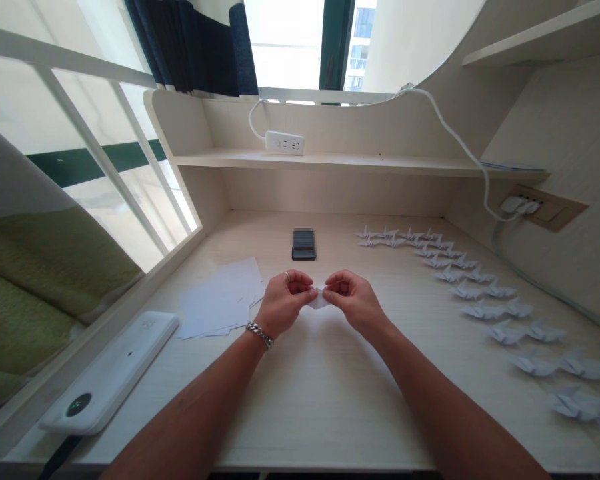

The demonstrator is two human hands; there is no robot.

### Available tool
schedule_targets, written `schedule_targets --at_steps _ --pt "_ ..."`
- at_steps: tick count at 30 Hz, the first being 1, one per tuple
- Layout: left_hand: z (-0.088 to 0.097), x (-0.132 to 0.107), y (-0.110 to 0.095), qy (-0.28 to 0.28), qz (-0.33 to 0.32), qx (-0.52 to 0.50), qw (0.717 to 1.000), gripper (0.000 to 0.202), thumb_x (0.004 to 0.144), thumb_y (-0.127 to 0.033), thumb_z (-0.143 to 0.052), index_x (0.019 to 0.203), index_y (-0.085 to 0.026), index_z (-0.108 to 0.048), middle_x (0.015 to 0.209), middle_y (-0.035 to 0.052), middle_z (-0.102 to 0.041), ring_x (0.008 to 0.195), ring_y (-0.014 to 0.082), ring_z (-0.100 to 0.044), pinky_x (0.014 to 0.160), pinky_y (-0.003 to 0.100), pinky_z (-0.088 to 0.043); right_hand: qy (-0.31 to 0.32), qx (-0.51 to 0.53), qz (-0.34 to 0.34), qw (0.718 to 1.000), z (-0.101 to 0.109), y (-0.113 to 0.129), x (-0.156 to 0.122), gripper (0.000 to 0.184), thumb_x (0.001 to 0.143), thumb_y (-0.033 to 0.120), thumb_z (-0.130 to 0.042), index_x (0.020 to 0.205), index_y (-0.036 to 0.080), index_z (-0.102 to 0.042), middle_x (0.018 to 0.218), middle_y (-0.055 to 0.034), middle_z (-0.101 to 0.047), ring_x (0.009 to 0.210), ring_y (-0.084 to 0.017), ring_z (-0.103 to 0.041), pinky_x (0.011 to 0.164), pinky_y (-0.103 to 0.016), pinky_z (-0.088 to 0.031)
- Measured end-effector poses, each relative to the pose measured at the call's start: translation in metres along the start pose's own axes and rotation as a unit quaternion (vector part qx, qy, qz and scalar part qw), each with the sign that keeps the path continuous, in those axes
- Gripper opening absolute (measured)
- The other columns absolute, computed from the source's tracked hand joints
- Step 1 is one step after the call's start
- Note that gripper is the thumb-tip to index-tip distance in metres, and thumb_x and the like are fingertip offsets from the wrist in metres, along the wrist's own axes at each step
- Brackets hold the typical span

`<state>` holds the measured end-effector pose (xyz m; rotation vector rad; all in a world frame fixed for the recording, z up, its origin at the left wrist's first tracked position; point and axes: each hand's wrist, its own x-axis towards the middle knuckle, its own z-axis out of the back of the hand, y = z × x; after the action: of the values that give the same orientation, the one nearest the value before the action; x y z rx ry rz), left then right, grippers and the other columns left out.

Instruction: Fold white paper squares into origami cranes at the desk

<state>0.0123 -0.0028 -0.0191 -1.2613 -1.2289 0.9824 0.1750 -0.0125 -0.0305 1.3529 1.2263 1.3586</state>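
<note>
Over the middle of the pale wooden desk [300,400], my left hand [281,303] and my right hand [353,297] meet, both pinching a small folded piece of white paper [319,299] between them. The fingers of each hand are curled closed on the paper's ends. A metal bracelet sits on my left wrist and a ring on a left finger. Just left of my left hand lies a loose stack of white paper sheets [220,297].
Several folded white paper cranes [480,293] lie in two rows along the desk's right side. A dark phone [304,244] lies beyond my hands. A white flat device [113,370] rests at the left edge. A power strip [285,142] sits on the shelf, its cable running to a wall socket [520,205].
</note>
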Motion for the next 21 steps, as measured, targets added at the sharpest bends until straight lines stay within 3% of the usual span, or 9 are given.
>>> schedule_targets --at_steps 10,16,21 --pt "0.0008 -0.0029 -0.01 0.06 0.023 -0.012 0.998 0.033 0.067 -0.018 -0.073 0.097 -0.008 -0.064 0.075 0.0091 -0.073 0.069 0.0175 -0.067 0.068 0.031 -0.054 -0.021 -0.033 0.005 0.999 0.0046 0.0065 -0.0002 0.026 0.064 0.028 -0.076 0.081 0.019 -0.058 0.065 -0.0008 -0.065 0.062 -0.017 -0.061 0.061 -0.029 -0.046" --pt "0.0002 -0.0018 -0.0066 0.035 0.007 -0.001 0.999 0.025 0.062 -0.018 -0.077 0.083 -0.009 -0.066 0.07 0.0054 -0.07 0.065 0.0139 -0.065 0.063 0.025 -0.053 -0.02 -0.002 -0.014 1.0 0.0055 0.0088 -0.0006 0.031 0.061 0.027 -0.077 0.084 0.018 -0.057 0.065 -0.0009 -0.067 0.062 -0.016 -0.062 0.061 -0.029 -0.048" --pt "0.0025 0.0011 -0.0042 0.01 0.009 -0.014 1.0 0.024 0.061 -0.015 -0.077 0.081 -0.01 -0.066 0.068 0.0048 -0.07 0.064 0.0141 -0.066 0.062 0.024 -0.053 -0.011 0.042 -0.039 0.998 0.0053 0.0071 0.0014 0.031 0.063 0.027 -0.074 0.087 0.017 -0.058 0.072 -0.0035 -0.07 0.069 -0.019 -0.066 0.069 -0.036 -0.053"
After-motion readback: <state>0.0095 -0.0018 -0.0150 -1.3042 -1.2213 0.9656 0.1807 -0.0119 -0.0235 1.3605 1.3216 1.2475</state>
